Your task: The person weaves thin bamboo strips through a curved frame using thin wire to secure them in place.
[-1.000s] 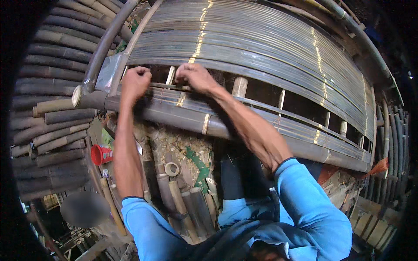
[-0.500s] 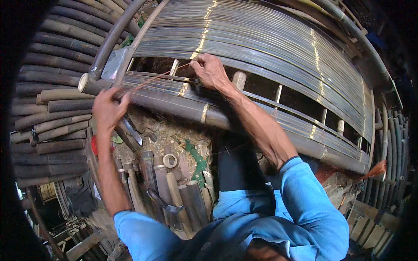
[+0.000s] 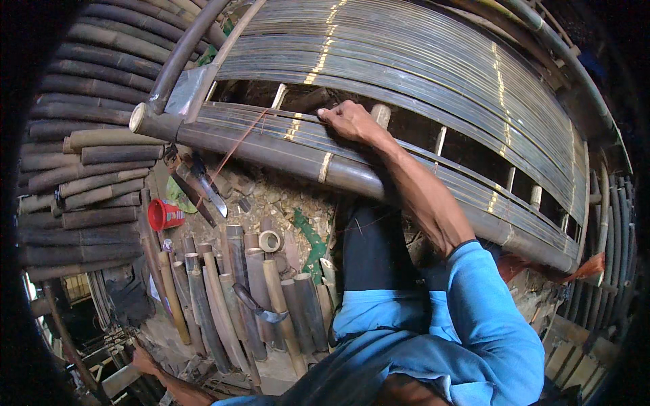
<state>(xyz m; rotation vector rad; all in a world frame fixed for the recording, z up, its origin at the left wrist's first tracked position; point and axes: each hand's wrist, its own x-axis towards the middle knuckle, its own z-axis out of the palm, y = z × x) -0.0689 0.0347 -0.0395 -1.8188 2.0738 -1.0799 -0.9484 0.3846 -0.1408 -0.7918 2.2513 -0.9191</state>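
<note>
My right hand [image 3: 352, 122] is closed at the edge of the front bundle of narrow bamboo strips [image 3: 230, 118], its fingers curled about the upper strip; the fingertips are partly hidden. A thin reddish string [image 3: 238, 143] is looped over these strips and hangs slantwise across the thick front bamboo pole [image 3: 261, 150]. Down at the lower left, away from the frame, my left hand [image 3: 144, 361] is small and dim, so its fingers do not show clearly. Behind the gap lies the wide panel of dark bamboo slats [image 3: 406, 74], crossed by pale bindings.
Knives [image 3: 208, 189] lean below the pole's left end, near a red cup [image 3: 164, 214]. Several cut bamboo pieces [image 3: 288, 311] stand upright below, a curved blade [image 3: 261, 304] lying across them. Stacked bamboo poles [image 3: 101, 88] fill the left. Red fibres [image 3: 582, 267] hang at the right.
My left hand has left the string and dropped to the lower left. The string, formerly stretched between both hands, now hangs over the pole. My right hand has moved slightly right and down onto the strips.
</note>
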